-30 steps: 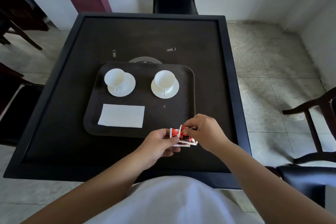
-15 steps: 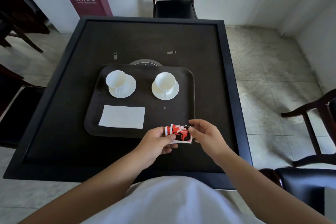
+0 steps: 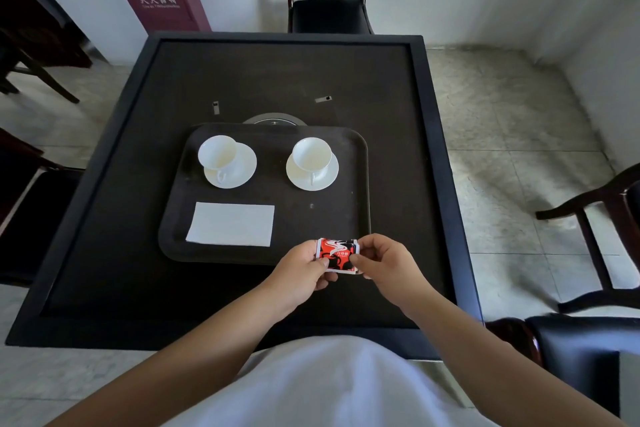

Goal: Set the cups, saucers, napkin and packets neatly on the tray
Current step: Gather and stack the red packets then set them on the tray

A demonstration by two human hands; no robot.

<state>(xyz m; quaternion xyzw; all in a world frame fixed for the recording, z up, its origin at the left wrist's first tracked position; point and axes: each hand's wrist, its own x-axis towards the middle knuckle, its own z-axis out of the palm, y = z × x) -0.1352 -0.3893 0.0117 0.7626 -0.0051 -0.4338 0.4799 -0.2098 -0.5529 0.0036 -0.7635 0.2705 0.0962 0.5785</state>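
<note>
Both forearms bare, reaching forward from bottom of frame and converging near centre. Left hand point(image 3: 302, 270) knuckles up, fingers curled, thumb pinching the left edge of the sugar packets point(image 3: 337, 255). Right hand point(image 3: 384, 260) mirrors it: fingers curled, thumb and forefinger pinching the right edge. Hands level, close together, not touching each other, packets held flat between them, face up

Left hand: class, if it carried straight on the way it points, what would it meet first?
Probably the right hand: the left hand points rightward across the red-and-white packets both pinch. Depth unclear.
</note>
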